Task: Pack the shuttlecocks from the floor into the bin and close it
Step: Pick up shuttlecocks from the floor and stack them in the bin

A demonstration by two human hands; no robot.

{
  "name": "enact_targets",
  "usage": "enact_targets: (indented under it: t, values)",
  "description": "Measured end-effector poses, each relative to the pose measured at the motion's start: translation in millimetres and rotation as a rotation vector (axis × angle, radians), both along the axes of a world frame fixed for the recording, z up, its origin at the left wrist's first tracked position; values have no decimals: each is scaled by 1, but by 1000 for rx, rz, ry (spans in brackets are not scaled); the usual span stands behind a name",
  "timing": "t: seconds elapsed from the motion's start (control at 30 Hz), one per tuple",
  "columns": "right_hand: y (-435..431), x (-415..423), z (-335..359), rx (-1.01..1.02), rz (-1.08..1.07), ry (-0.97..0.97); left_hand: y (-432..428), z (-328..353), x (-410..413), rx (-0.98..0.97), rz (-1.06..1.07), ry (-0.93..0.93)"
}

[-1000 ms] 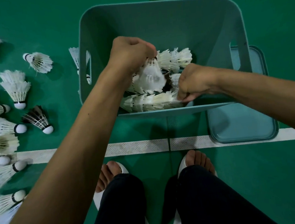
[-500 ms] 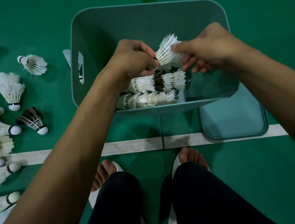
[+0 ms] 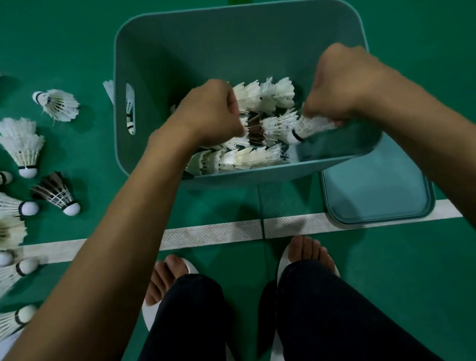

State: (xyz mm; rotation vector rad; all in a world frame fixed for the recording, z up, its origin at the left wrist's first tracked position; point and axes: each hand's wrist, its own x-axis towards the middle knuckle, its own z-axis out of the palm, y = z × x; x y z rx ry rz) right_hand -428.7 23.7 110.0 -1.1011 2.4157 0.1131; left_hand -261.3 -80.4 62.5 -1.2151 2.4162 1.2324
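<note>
Many shuttlecocks (image 3: 253,157) in bin (image 3: 220,45), right hand (image 3: 346,86) gripping a shuttlecock (image 3: 309,127) — lid (image 3: 374,189) beside

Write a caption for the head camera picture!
Right hand holds a shuttlecock in the bin, left hand among the packed ones; the lid lies beside it.

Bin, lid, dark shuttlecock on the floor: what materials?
Bin: likely moulded plastic, matte teal; rounded corners, cut-out handle slot.
Lid: seemingly the same plastic, slightly glossier; raised rim.
Dark shuttlecock: probably real feathers, brown-black, thread-tied quills; white rounded base, maybe cork or foam.
</note>
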Motion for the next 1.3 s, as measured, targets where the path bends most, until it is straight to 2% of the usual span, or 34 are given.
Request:
enact_targets:
  t: [0.1, 0.2, 0.33, 0.43, 0.63, 0.73, 0.93, 1.03, 1.17, 1.3]
  values:
    - [3, 13, -10, 144, 110, 46, -6, -5, 5, -56, -238, -264]
    - [3, 20, -30, 219, 124, -50, -13, -15, 11, -17, -421, -525]
    - [-1, 18, -51, 253, -84, -320, -18, -26, 21, 103, -526, -687]
    - [-4, 12, -59, 189, -317, -511, -26, -42, 28, 90, -557, -752]
    - [-5, 4, -67, 200, -416, -612, -30, -44, 29, 108, -530, -751]
    - [-7, 5, -72, 250, -354, -580, -28, -41, 28, 97, -521, -728]
    - [-10, 10, -69, 324, -17, -243, -26, -39, 27, 94, -514, -718]
    - [-9, 16, -67, 321, 69, -155, -27, -40, 29, 107, -523, -716]
    - [-17, 13, -70, 334, 78, -197, -33, -50, 31, 80, -505, -728]
    - [-15, 7, -62, 359, 0, -278, -28, -48, 35, 87, -465, -674]
